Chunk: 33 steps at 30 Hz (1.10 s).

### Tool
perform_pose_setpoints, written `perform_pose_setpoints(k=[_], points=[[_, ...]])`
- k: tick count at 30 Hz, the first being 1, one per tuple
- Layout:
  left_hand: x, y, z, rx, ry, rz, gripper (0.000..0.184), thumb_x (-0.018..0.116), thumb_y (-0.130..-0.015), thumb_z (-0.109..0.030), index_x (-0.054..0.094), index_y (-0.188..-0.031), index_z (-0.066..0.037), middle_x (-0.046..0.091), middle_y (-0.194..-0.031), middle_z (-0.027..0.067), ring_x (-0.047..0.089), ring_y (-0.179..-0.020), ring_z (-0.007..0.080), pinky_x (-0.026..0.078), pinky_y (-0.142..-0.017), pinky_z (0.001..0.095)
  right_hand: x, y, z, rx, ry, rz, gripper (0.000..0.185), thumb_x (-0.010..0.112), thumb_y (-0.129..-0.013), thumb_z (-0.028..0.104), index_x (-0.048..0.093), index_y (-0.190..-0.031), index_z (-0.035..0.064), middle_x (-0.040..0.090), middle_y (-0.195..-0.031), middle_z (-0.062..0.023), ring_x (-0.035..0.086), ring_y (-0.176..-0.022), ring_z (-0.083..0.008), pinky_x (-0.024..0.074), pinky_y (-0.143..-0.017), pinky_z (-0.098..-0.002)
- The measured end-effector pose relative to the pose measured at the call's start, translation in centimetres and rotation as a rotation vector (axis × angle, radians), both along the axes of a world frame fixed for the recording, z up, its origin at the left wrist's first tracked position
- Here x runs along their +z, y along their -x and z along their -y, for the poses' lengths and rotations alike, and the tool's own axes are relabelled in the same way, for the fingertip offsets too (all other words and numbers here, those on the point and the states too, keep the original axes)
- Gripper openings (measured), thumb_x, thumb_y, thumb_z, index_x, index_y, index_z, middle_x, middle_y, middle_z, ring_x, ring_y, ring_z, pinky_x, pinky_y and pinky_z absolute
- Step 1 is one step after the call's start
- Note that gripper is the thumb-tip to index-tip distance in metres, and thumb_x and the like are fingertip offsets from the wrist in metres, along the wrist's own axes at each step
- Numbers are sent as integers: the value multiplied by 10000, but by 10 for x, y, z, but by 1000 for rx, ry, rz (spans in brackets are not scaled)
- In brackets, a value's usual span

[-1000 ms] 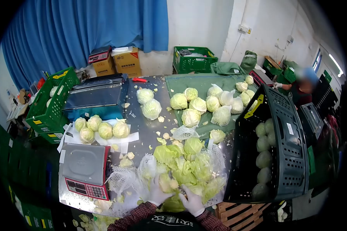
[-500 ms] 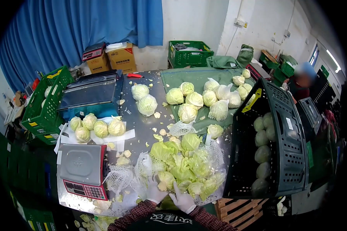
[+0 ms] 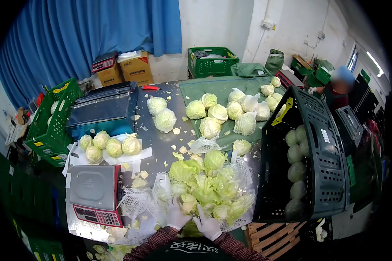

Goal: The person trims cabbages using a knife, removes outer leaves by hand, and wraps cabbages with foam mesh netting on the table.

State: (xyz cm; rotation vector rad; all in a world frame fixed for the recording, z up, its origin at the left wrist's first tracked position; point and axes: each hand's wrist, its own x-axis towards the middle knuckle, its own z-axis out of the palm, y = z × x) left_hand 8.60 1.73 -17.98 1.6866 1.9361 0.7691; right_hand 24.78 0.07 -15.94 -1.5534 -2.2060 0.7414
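Note:
Both my hands wear white gloves and are low at the table's front edge. My left hand is curled around the left side of a trimmed pale cabbage head. At its lower right is my right hand, thumb and index finger apart and the index finger stretched up beside the head. A green leaf shows below, between the hands. Loose outer leaves are heaped just beyond the head. White foam netting lies left of my left hand.
A scale stands left. Cabbages sit on white sheets behind it, and others, some netted, lie on green cloth. A tipped dark crate with wrapped heads flanks the right side. Another person stands at back right.
The cabbage head has turned slightly between my hands, and its cut pale end no longer faces me. My right hand's fingers have shifted slightly. The whole view has moved a little.

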Motion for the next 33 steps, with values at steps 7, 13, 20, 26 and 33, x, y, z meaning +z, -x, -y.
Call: perform_pose_setpoints(k=[7, 13, 20, 26, 33], points=[[-3, 0, -2, 12, 46, 64, 1033, 854, -543, -281, 291, -1353, 25, 410, -1220, 216, 416, -1150, 373, 404, -976, 413, 0, 5, 4, -26, -35, 74, 649, 522, -926, 369, 290, -1441, 49, 567, -551, -162, 541, -441, -351, 433, -435, -437], [-3, -4, 7, -1, -29, 0, 1079, 870, -534, -349, 290, -1352, 51, 394, -1250, 235, 401, -1147, 390, 386, -989, 425, 2, -38, -63, -537, -165, -365, 662, 534, -922, 372, 295, -1434, 26, 591, -570, -119, 566, -457, -306, 428, -421, -417], [-6, 5, 8, -3, -121, 138, 1135, 899, -511, -359, 279, -1373, 42, 371, -1318, 250, 397, -1206, 401, 375, -1020, 441, 35, 26, -42, -136, -253, -13, 697, 644, -851, 364, 361, -1404, 50, 672, -819, -129, 657, -669, -279, 518, -570, -355], [50, 42, 20, -173, -225, 180, 1095, 903, -527, -370, 311, -1371, -2, 401, -1320, 236, 431, -1232, 362, 364, -1041, 469, 38, 5, -65, -145, -251, -227, 369, 664, -791, 294, 610, -1124, 144, 657, -734, -116, 639, -618, -297, 519, -568, -383], [59, 60, 22, -70, 95, 1779, 946, 779, -724, -396, 253, -1438, -68, 402, -1400, 154, 379, -1314, 316, 346, -1061, 564, 61, -44, -96, -173, -326, -44, 388, 660, -807, 241, 592, -1160, 94, 657, -771, -97, 616, -560, -223, 491, -512, -354]])
